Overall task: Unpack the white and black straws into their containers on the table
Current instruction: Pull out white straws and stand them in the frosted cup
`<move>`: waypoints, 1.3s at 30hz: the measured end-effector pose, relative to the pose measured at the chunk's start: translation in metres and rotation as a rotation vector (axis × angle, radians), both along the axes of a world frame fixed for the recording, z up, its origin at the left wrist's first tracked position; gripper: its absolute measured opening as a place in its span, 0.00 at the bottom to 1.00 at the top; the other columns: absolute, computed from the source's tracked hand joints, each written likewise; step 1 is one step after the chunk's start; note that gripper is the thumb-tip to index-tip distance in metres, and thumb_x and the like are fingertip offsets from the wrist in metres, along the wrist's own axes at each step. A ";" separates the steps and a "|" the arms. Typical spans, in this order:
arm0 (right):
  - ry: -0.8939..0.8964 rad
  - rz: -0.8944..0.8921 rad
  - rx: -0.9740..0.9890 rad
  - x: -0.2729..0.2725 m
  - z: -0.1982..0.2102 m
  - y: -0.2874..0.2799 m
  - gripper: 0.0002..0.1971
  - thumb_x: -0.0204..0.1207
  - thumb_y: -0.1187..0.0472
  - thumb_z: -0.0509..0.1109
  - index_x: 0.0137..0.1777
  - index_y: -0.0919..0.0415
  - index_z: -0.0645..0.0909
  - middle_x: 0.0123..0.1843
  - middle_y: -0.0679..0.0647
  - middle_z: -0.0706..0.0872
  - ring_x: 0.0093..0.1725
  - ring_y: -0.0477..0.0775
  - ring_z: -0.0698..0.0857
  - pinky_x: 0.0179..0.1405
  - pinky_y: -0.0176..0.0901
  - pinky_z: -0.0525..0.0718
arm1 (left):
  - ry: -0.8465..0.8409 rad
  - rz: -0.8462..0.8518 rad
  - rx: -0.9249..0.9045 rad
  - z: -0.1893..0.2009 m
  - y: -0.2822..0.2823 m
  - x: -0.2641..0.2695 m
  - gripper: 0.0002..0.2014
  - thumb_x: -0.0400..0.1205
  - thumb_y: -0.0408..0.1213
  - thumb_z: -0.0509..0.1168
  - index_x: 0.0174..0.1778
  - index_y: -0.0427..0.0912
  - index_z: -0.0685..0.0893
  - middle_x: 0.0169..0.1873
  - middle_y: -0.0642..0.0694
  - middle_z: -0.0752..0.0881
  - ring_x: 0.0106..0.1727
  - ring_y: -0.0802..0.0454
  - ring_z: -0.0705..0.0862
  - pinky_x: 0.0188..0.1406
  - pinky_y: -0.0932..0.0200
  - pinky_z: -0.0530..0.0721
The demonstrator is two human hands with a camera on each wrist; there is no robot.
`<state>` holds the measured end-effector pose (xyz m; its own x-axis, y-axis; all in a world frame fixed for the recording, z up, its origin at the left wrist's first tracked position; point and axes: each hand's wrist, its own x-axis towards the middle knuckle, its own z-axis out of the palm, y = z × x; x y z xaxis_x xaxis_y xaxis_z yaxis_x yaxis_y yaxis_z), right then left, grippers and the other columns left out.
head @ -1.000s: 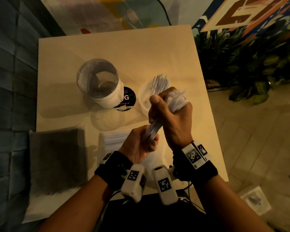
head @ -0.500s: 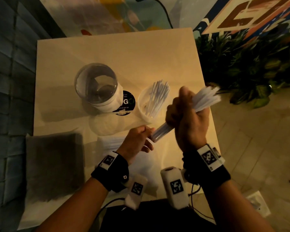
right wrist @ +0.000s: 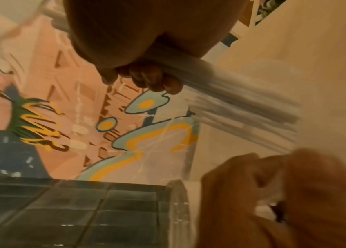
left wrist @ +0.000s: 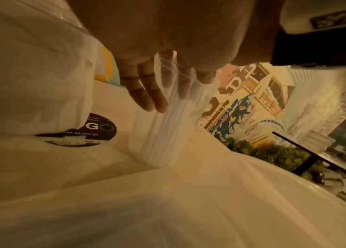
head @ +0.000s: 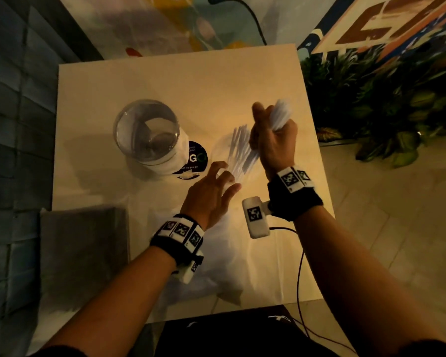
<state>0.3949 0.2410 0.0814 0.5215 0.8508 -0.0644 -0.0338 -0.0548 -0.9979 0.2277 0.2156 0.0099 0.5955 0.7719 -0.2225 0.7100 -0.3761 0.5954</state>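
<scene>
My right hand (head: 268, 135) grips a thick bundle of white straws (head: 282, 117) and tilts it, so its lower ends reach down into a small clear cup (head: 218, 150) that holds other white straws (head: 238, 140). In the right wrist view the bundle (right wrist: 220, 83) fans out below my curled fingers (right wrist: 146, 78). My left hand (head: 227, 176) is at the cup's near side with fingers spread. In the left wrist view its straight fingers (left wrist: 144, 94) lie against the cup (left wrist: 159, 134). No black straws are in either hand.
A large clear jar (head: 147, 130) with a white base stands left of the cup, beside a black round sticker (head: 195, 161). A dark flat pack (head: 83, 248) and a crumpled white plastic bag (head: 224, 258) lie at the table's (head: 165, 83) near edge. Plants (head: 384, 112) stand to the right.
My right hand carried the straw bundle from off the table's right side to the cup and tipped it in. My left hand let go of the bundle's lower ends and moved to the cup.
</scene>
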 end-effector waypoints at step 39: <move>-0.116 0.311 -0.757 0.017 -0.114 -0.205 0.06 0.79 0.68 0.71 0.50 0.61 0.89 0.45 0.56 0.92 0.43 0.51 0.88 0.45 0.49 0.87 | 0.431 -0.037 -0.269 -0.051 -0.080 -0.127 0.63 0.64 0.76 0.71 0.87 0.58 0.44 0.87 0.57 0.40 0.88 0.48 0.38 0.85 0.34 0.44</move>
